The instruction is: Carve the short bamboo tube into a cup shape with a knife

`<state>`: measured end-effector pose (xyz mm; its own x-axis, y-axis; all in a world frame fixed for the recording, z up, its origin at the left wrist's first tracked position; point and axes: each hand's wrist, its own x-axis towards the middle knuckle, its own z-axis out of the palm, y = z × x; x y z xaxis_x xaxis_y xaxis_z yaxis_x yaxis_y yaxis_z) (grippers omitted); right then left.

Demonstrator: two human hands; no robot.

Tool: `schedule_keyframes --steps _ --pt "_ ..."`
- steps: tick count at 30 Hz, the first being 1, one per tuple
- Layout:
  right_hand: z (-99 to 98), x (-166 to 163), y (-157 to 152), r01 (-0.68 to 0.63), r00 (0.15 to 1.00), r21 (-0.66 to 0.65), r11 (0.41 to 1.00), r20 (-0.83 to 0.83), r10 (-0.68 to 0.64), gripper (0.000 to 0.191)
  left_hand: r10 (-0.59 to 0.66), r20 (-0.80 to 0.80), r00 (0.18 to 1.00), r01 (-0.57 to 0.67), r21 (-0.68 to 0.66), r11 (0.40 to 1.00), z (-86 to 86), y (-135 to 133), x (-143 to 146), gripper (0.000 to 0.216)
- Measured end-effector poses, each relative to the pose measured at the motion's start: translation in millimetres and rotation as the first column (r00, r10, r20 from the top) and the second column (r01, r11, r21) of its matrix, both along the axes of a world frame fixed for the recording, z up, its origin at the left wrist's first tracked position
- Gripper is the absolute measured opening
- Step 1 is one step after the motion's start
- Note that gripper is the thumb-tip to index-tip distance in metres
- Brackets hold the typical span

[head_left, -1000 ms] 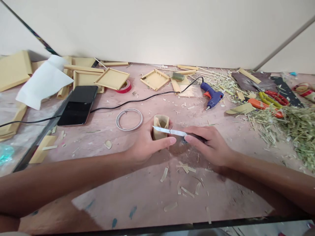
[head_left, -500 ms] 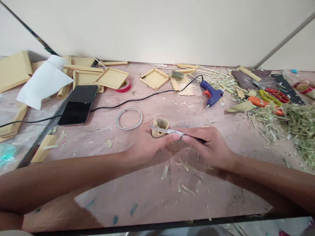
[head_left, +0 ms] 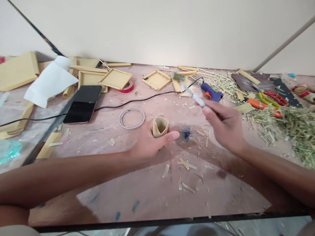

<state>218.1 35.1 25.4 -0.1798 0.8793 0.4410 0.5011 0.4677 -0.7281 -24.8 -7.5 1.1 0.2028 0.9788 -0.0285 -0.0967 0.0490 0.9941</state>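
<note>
My left hand (head_left: 150, 141) is wrapped round a short, hollow, pale tan tube (head_left: 160, 127), perhaps bamboo, with its open mouth facing up. The lower part of the tube is hidden by my fingers. A craft knife (head_left: 197, 99) is pinched in my right hand (head_left: 225, 126), its blurred blade pointing up and left, apart from the tube. Past the blade tip, a small greenish block (head_left: 178, 77) lies on thin wood pieces. Pale shavings (head_left: 186, 164) are scattered on the table (head_left: 147, 193) below my hands.
A roll of tape (head_left: 132, 127) lies left of the tube, beside a black phone (head_left: 82, 104). A blue glue gun (head_left: 212, 92) trails a black cord across the table. Small wooden trays (head_left: 156, 79) line the back. Scissors (head_left: 270, 98) and a heap of shavings (head_left: 300, 131) are at right.
My right hand has lifted the knife off the tube's rim and moved it up and right. My left hand still grips the tube in nearly the same place.
</note>
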Motion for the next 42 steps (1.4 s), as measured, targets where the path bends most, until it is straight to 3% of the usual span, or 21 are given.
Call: schedule_keyframes --steps 4,7,16,23,29,34,42 --pt "4.9 2.8 -6.4 -0.308 0.920 -0.004 0.951 0.252 0.299 0.029 -0.010 0.188 0.982 0.005 0.025 1.000 -7.1 4.6 -2.2 0.033" --pt "5.9 7.0 -3.9 -0.385 0.850 0.036 0.922 0.403 0.339 0.028 -0.020 0.346 0.938 0.010 0.030 1.000 -11.8 10.3 -4.3 0.047" --pt "6.5 10.4 -2.3 -0.378 0.757 0.052 0.924 0.592 0.276 0.032 0.065 0.287 0.956 -0.056 -0.040 0.998 -13.7 11.4 -2.9 0.041" --pt "13.0 9.6 -6.5 -0.380 0.774 0.013 0.925 0.552 0.310 0.028 0.120 0.152 0.981 -0.149 0.191 0.970 -15.7 8.2 -9.8 0.038" --pt "14.4 8.8 -11.8 -0.335 0.788 0.012 0.942 0.552 0.273 0.029 0.123 0.233 0.965 -0.136 0.039 0.990 -15.2 6.7 -2.6 0.037" --pt "14.2 9.4 -14.0 -0.292 0.790 0.064 0.954 0.578 0.203 0.030 0.152 0.173 0.973 -0.163 0.054 0.985 -13.8 5.8 -2.0 0.041" --pt "16.2 9.8 -14.1 -0.324 0.799 -0.014 0.946 0.531 0.281 0.029 0.159 0.196 0.968 -0.162 -0.002 0.987 -17.4 3.8 -2.2 0.041"
